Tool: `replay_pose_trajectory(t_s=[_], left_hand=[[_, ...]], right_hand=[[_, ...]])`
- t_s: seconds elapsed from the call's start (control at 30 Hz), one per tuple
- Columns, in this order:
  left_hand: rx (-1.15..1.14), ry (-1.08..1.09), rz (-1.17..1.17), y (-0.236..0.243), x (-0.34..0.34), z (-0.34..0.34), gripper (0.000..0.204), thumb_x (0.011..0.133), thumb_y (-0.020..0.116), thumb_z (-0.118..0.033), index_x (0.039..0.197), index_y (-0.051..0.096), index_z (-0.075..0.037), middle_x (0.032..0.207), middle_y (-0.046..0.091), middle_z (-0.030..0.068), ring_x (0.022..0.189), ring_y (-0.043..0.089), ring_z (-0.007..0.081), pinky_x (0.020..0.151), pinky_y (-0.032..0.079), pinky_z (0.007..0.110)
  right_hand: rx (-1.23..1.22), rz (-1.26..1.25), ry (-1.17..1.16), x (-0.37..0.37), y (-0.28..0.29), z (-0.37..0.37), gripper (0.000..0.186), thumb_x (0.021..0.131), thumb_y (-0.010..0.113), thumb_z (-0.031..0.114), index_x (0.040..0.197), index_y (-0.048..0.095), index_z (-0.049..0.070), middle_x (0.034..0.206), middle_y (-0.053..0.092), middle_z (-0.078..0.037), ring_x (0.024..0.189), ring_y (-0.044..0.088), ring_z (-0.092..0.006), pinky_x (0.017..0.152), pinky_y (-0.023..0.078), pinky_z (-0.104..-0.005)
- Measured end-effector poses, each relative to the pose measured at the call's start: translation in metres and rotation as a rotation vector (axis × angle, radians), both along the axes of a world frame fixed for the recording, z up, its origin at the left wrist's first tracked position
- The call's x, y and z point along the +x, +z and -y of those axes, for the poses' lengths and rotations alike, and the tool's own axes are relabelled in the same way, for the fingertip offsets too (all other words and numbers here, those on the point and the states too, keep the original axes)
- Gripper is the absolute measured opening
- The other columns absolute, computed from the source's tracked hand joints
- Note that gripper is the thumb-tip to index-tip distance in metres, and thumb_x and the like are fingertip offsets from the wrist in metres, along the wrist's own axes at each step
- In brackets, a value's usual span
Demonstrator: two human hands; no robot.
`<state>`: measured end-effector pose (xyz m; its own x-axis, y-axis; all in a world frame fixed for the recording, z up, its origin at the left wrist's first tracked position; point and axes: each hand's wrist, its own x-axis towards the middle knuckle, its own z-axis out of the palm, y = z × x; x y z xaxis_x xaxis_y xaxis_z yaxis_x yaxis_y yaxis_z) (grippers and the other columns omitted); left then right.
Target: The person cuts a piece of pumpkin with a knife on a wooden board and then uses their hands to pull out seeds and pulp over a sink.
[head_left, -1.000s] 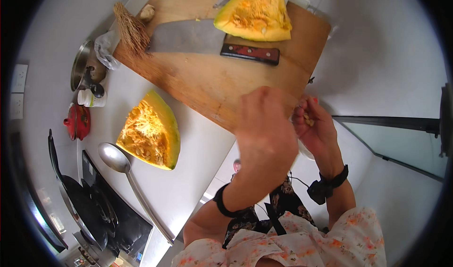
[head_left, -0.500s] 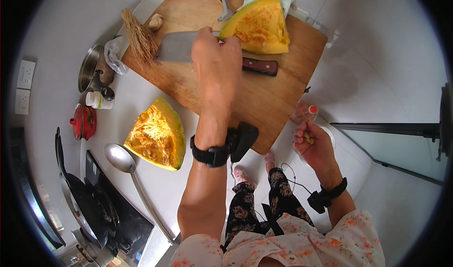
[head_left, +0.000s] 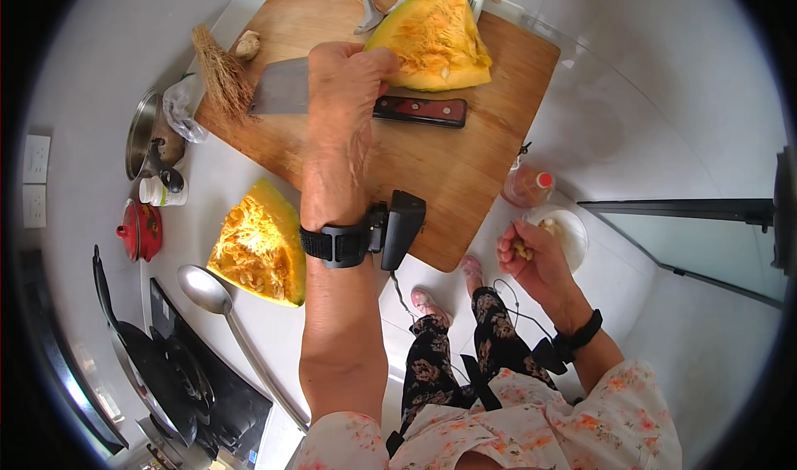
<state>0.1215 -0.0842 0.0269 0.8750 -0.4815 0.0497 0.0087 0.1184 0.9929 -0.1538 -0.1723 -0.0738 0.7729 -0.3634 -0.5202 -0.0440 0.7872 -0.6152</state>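
My left hand (head_left: 344, 88) reaches over the wooden cutting board (head_left: 432, 179), its fingers drawn together at the lower left edge of a pumpkin wedge (head_left: 440, 42). What those fingers grip, if anything, is hidden. Below that hand lies a cleaver (head_left: 278, 88) with a dark red riveted handle; the hand covers the middle of it. Off to the right, my right hand (head_left: 544, 258) is curled palm up around a few pale pumpkin seeds (head_left: 522, 251). A white bowl (head_left: 573, 233) shows behind it. Left of my left forearm, another pumpkin wedge (head_left: 259, 250) rests on the counter, stringy pulp and seeds facing up.
A straw brush (head_left: 222, 71) and a ginger piece (head_left: 247, 45) lie on the board's left. Along the left stand a metal pan (head_left: 145, 138), a red lidded pot (head_left: 141, 229), a big spoon (head_left: 203, 289) and a stove with a black wok (head_left: 145, 362). A red-capped bottle (head_left: 527, 186) stands right.
My left hand has shifted slightly left along the wedge's edge. My right hand still cups the seeds, and more of the bowl behind it shows. The whole view has shifted a little.
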Motion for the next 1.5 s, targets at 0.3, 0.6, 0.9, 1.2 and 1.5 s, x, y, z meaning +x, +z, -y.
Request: replay_pose_trajectory(t_s=[0.3, 0.6, 0.9, 1.2, 1.5], left_hand=[[-0.012, 0.036, -0.031, 0.004, -0.004, 0.006, 0.015, 0.068, 0.062, -0.002, 0.076, 0.059, 0.010, 0.074, 0.060, 0.0125, 0.063, 0.057, 0.0170, 0.052, 0.050, 0.026], [-0.027, 0.070, -0.032, 0.010, -0.012, -0.001, 0.012, 0.069, 0.061, -0.002, 0.073, 0.059, 0.009, 0.070, 0.059, 0.0116, 0.054, 0.055, 0.0169, 0.047, 0.049, 0.024], [-0.257, -0.004, -0.233, 0.010, -0.033, -0.029, 0.009, 0.075, 0.058, -0.001, 0.076, 0.061, 0.007, 0.073, 0.062, 0.0145, 0.056, 0.060, 0.0223, 0.045, 0.048, 0.024], [-0.336, -0.052, -0.253, -0.005, -0.071, -0.070, 0.024, 0.077, 0.057, -0.006, 0.092, 0.057, 0.012, 0.087, 0.063, 0.0177, 0.068, 0.059, 0.0239, 0.057, 0.046, 0.030], [-0.339, 0.015, -0.318, -0.020, -0.086, -0.103, 0.025, 0.075, 0.056, -0.005, 0.091, 0.056, 0.014, 0.089, 0.061, 0.0176, 0.063, 0.058, 0.0230, 0.053, 0.045, 0.029]], right_hand=[[-0.074, -0.003, 0.011, 0.002, 0.006, 0.001, 0.026, 0.093, 0.047, 0.024, 0.080, 0.056, 0.003, 0.074, 0.057, -0.006, 0.064, 0.053, -0.0144, 0.058, 0.043, -0.0269], [-0.094, 0.017, 0.010, 0.009, 0.021, 0.008, 0.027, 0.094, 0.046, 0.025, 0.080, 0.056, 0.004, 0.074, 0.057, -0.006, 0.064, 0.053, -0.0134, 0.059, 0.045, -0.0268], [0.078, 0.208, -0.017, 0.004, 0.024, 0.022, 0.040, 0.094, 0.044, 0.039, 0.090, 0.058, 0.002, 0.081, 0.058, -0.011, 0.076, 0.054, -0.0201, 0.068, 0.044, -0.0308], [0.201, 0.614, 0.091, 0.019, 0.050, 0.030, 0.075, 0.094, 0.025, 0.056, 0.126, 0.041, -0.010, 0.125, 0.047, -0.024, 0.112, 0.048, -0.0311, 0.098, 0.039, -0.0385], [0.134, 0.534, 0.138, 0.035, 0.063, 0.024, 0.071, 0.095, 0.026, 0.053, 0.123, 0.046, -0.009, 0.120, 0.052, -0.023, 0.109, 0.051, -0.0297, 0.096, 0.040, -0.0389]])
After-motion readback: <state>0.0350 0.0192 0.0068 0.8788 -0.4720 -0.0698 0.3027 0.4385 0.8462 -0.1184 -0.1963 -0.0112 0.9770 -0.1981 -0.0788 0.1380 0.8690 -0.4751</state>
